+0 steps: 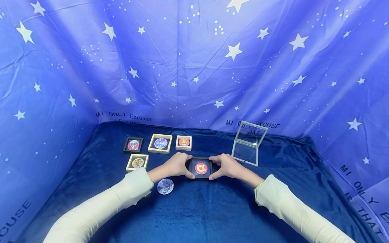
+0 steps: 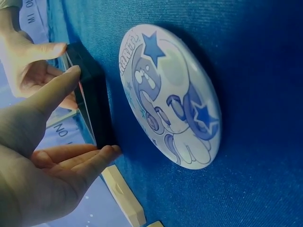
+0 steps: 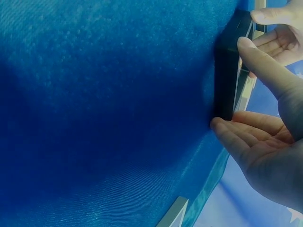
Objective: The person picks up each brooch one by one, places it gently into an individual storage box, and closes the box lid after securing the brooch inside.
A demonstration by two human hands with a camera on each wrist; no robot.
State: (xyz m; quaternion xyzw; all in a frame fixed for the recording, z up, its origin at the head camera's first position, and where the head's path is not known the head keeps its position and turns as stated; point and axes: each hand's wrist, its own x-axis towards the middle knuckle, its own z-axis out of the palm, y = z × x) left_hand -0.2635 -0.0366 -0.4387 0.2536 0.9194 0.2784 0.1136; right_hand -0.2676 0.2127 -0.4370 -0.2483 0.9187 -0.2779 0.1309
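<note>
A black square display case (image 2: 98,101) lies on the blue cloth with a red round badge (image 1: 201,168) showing in it. My left hand (image 1: 177,165) grips its left side, thumb at the near corner and fingertips at the far one. On the opposite side, my right hand (image 1: 228,166) pinches the case the same way. Below my left wrist lies a loose round badge (image 2: 171,99) with a white and purple pony and blue stars. Further right stands a grey display case (image 1: 245,152) with its lid raised and a transparent film in each half.
Left of the hands lie several closed cases: a black one (image 1: 133,144) with a pink badge, and cream ones with a purple (image 1: 160,143), an orange (image 1: 183,142) and a yellow badge (image 1: 137,163). A starry purple curtain (image 1: 182,60) rises behind the cloth.
</note>
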